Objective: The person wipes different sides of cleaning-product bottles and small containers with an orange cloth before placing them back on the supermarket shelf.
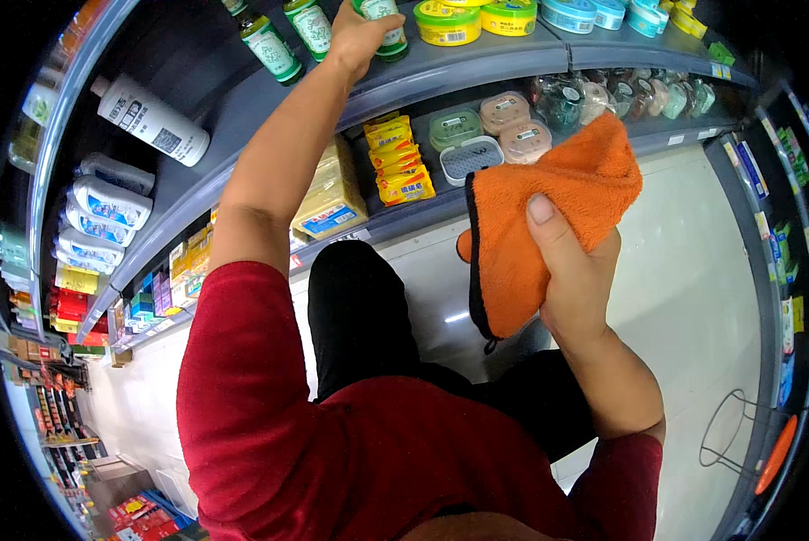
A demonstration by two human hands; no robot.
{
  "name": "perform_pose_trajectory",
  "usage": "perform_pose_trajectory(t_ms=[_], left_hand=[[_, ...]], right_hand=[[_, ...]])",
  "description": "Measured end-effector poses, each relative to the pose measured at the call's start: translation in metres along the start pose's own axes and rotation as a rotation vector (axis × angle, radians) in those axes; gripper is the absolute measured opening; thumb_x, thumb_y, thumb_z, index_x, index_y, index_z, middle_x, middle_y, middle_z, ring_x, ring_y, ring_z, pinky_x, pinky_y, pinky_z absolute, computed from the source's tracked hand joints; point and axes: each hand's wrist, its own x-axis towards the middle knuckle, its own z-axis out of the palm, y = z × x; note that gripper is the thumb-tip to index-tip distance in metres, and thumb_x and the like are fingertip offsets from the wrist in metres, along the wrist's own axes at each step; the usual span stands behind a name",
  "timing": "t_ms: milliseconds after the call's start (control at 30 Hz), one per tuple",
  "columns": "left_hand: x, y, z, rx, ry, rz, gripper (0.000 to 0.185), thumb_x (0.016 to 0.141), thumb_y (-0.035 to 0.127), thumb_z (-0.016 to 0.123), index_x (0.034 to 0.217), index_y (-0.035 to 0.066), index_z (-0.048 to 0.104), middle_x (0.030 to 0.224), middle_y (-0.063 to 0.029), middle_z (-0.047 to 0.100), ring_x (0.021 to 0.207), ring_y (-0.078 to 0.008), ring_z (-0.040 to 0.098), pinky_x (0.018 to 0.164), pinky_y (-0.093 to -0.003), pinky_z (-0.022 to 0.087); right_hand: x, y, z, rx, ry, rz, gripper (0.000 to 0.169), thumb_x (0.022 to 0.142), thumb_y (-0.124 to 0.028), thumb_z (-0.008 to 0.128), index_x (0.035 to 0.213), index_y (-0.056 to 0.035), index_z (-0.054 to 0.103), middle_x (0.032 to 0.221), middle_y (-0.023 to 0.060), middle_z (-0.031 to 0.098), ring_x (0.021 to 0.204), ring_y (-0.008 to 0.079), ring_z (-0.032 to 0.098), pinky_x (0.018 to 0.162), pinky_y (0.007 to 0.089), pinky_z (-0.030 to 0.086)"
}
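My left hand [354, 40] reaches up to the grey shelf [445, 66] and is closed around a green bottle [392, 47] with a pale label. Two similar green bottles, one nearer [266, 44] and one in the middle [308, 27], stand to its left. In my right hand [573, 270] is an orange cloth [540, 223] with a black edge, bunched up and held in front of the lower shelf. My right thumb presses on the cloth, and the other fingers are mostly hidden behind it.
Yellow-green round tubs [447, 24] and blue tubs [569, 15] line the shelf to the right. A white bottle [151, 122] stands at left. Below are yellow soap packets [399, 162] and plastic soap boxes [472, 159]. A wire ring rack [729, 433] stands at lower right.
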Motion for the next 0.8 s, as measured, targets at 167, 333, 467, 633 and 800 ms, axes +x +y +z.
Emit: perform_pose_trajectory(t_ms=[167, 333, 467, 633, 800], left_hand=[[0.011, -0.008, 0.004, 0.028, 0.025, -0.038, 0.049, 0.073, 0.009, 0.074, 0.111, 0.001, 0.044, 0.103, -0.0127, 0.059, 0.096, -0.0266, 0.059, 0.085, -0.0398, 0.046], [0.026, -0.018, 0.004, 0.096, 0.098, 0.013, 0.055, 0.069, 0.007, 0.075, 0.111, -0.004, 0.042, 0.102, -0.0166, 0.059, 0.091, -0.0250, 0.061, 0.077, -0.0357, 0.051], [0.027, -0.012, 0.011, 0.157, 0.177, -0.035, 0.057, 0.071, 0.005, 0.073, 0.116, -0.004, 0.039, 0.106, -0.0173, 0.057, 0.094, -0.0263, 0.059, 0.079, -0.0352, 0.049], [0.036, -0.022, 0.001, 0.320, 0.333, -0.046, 0.063, 0.070, 0.008, 0.074, 0.119, -0.004, 0.037, 0.108, -0.0202, 0.057, 0.097, -0.0314, 0.058, 0.082, -0.0361, 0.048], [0.022, -0.007, 0.000, 0.479, 0.349, -0.058, 0.065, 0.069, 0.012, 0.075, 0.120, -0.003, 0.038, 0.110, -0.0224, 0.056, 0.102, -0.0358, 0.057, 0.088, -0.0380, 0.045]], right_hand=[[-0.003, -0.005, -0.004, -0.043, -0.042, 0.054, 0.020, 0.083, -0.010, 0.064, 0.100, 0.0012, 0.062, 0.097, 0.0060, 0.063, 0.088, 0.0132, 0.057, 0.080, 0.0265, 0.045], [-0.007, -0.007, -0.004, -0.006, -0.092, 0.110, 0.020, 0.083, -0.008, 0.064, 0.100, 0.0011, 0.062, 0.097, 0.0058, 0.063, 0.089, 0.0130, 0.058, 0.079, 0.0264, 0.045], [-0.005, -0.002, -0.006, -0.115, -0.140, 0.040, 0.026, 0.082, -0.009, 0.065, 0.105, 0.0008, 0.058, 0.100, 0.0062, 0.062, 0.090, 0.0124, 0.057, 0.081, 0.0268, 0.045], [-0.007, -0.005, -0.003, -0.236, -0.201, -0.010, 0.023, 0.084, -0.011, 0.061, 0.102, 0.0023, 0.061, 0.097, 0.0049, 0.062, 0.088, 0.0128, 0.056, 0.078, 0.0265, 0.044], [-0.007, -0.001, -0.002, -0.276, -0.200, 0.014, 0.022, 0.083, -0.011, 0.062, 0.102, 0.0016, 0.062, 0.098, 0.0047, 0.061, 0.088, 0.0129, 0.056, 0.079, 0.0268, 0.044]])
